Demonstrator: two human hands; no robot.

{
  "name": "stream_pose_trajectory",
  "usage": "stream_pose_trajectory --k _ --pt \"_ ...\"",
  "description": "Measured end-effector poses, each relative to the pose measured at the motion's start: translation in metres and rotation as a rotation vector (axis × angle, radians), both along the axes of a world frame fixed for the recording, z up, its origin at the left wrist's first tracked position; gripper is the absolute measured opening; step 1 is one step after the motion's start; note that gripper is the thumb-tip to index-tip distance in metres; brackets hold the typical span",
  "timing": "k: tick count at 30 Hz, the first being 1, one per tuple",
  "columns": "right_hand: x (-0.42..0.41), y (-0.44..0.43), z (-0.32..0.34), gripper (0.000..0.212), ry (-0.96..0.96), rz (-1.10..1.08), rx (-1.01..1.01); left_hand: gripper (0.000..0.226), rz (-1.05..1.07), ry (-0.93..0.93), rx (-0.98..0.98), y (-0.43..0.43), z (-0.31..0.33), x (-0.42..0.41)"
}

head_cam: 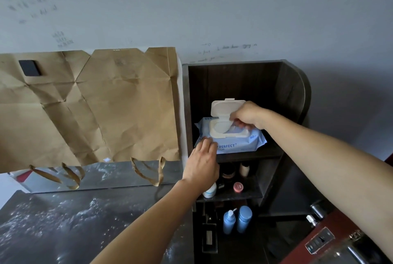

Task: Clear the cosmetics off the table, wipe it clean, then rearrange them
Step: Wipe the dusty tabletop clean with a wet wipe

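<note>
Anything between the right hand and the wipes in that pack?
Nothing visible. The lid is flipped up, and the right hand pinches a wipe at the opening; the left hand rests on the pack.

Wipe pack (234, 143): the left hand (201, 161) covers its near-left corner and the start of the printed word. Right hand (247, 115) pinches a wipe (231, 129), most of it hidden inside the opening. Below the pack, dark jars (228, 174) sit partly behind the left hand, labels unreadable. Wall writing (227, 48) above the pack is blurred and illegible.
</note>
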State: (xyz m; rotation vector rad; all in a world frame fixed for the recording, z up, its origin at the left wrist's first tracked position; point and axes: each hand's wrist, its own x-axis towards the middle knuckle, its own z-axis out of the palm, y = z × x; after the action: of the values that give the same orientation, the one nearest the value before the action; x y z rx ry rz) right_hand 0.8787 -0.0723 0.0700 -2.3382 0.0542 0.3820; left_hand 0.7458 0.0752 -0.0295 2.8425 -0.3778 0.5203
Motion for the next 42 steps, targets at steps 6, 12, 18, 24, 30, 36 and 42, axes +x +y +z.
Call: stream_pose_trajectory --k 6,12,18,24,30,36,42 --pt "0.001 0.005 0.008 0.009 0.106 0.019 0.331 0.056 0.083 0.061 -0.058 -0.01 0.022 0.011" --pt "0.001 0.011 -0.002 0.016 -0.075 0.236 0.088 0.049 0.075 0.088 0.047 -0.009 0.023 0.013" --pt "-0.002 0.009 -0.001 0.02 -0.251 0.373 -0.47 0.053 0.076 0.091 0.072 -0.009 0.022 0.013" --pt "0.003 -0.004 0.003 0.014 -0.25 0.257 -0.065 0.051 0.071 0.091 0.074 -0.009 0.023 0.011" --pt "-0.008 -0.008 0.004 0.019 -0.296 0.041 0.362 0.049 0.072 0.099 0.097 -0.009 0.023 0.012" --pt "-0.005 -0.031 0.051 0.017 -0.282 -0.292 0.948 0.042 0.08 0.116 0.125 -0.011 0.026 0.014" --pt "-0.002 -0.038 0.042 0.005 -0.453 -0.368 0.58 0.05 0.098 0.134 0.132 -0.017 0.04 0.023"
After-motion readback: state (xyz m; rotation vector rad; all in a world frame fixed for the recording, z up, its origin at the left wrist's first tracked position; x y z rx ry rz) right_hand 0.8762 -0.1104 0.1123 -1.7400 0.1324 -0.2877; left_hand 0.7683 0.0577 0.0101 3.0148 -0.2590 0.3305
